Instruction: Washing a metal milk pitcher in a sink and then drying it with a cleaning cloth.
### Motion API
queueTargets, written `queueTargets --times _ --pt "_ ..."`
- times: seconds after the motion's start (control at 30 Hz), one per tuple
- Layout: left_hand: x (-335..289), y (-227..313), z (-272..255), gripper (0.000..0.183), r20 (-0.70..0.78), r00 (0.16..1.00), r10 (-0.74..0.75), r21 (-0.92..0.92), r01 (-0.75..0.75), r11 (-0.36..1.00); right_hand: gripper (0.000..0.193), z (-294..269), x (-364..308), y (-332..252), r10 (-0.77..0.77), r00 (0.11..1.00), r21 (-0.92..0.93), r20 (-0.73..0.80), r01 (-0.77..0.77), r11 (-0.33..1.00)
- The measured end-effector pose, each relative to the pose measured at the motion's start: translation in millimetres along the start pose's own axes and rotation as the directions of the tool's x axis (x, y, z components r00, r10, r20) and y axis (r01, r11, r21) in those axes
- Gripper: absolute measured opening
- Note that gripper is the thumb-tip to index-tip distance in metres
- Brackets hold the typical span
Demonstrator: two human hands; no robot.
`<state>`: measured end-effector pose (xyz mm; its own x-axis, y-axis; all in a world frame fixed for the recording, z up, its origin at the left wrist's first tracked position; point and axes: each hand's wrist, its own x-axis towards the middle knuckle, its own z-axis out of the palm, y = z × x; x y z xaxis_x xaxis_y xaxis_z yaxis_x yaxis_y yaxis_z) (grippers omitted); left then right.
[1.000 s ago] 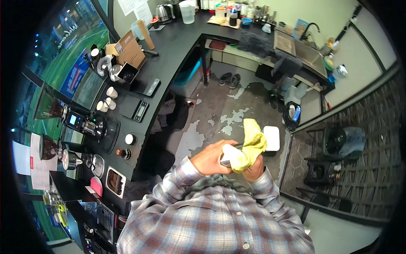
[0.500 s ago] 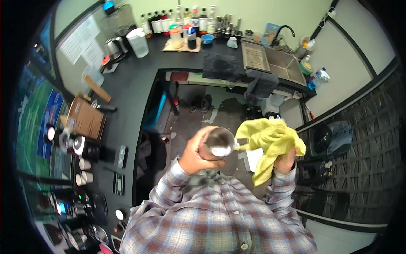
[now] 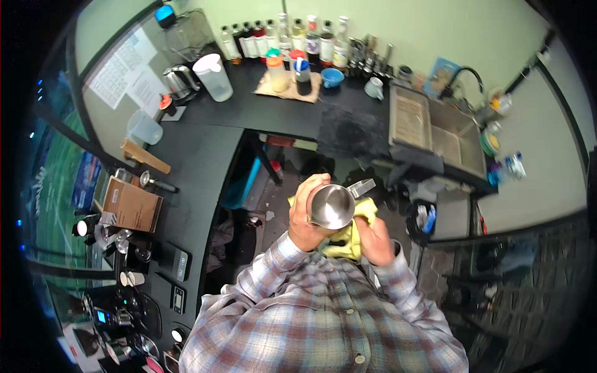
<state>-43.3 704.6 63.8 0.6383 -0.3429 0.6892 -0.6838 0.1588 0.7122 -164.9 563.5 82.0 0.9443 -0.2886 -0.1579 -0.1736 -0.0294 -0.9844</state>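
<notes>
A steel milk pitcher [image 3: 332, 207] is held up in front of my chest, its open mouth toward me and its handle pointing up to the right. My left hand [image 3: 303, 214] wraps round its left side. Bunched just below and behind the pitcher is a yellow cloth [image 3: 348, 239], partly hidden by it. The cloth is gripped by my right hand [image 3: 375, 241], close to the pitcher's lower right. A bit of the cloth also shows at the left hand's far side. The pitcher's inside looks bare and shiny.
A black counter [image 3: 196, 146] runs along the left and far sides, with a cardboard box [image 3: 132, 204], a scale [image 3: 180, 264] and a clear jug [image 3: 213, 78]. Syrup bottles [image 3: 286, 40] line the wall. A sink [image 3: 457, 140] is at the far right, beside a white cup [image 3: 374, 88].
My right hand has brought the yellow cloth in from the right to beneath the pitcher. The pitcher has turned, with its handle now angled upward. The view has shifted.
</notes>
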Motion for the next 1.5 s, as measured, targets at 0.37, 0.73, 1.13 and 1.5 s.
queueTargets --times 0.37,0.73,1.13,1.5 --pt "77.4 -19.2 5.3 0.08 0.2 0.938 -0.283 0.427 0.177 0.887 0.055 -52.7 165.7 -57.2 -0.492 0.535 -0.262 0.687 0.814 0.518" --pt "73.6 -26.1 -58.9 0.085 -0.137 0.833 -0.537 0.505 0.525 0.685 0.037 33.3 267.5 -45.4 -0.299 0.193 0.257 0.935 0.216 0.942" --pt "29.8 -23.1 -102.7 0.076 -0.577 0.768 -0.276 0.547 0.615 0.568 0.022 150.1 266.1 -55.6 -0.464 0.183 0.329 0.867 0.488 0.808" --pt "42.0 57.1 -58.6 0.095 -0.948 0.276 0.16 0.254 0.35 0.902 0.094 110.0 280.6 -121.2 -0.77 0.175 0.774 0.614 0.061 0.631"
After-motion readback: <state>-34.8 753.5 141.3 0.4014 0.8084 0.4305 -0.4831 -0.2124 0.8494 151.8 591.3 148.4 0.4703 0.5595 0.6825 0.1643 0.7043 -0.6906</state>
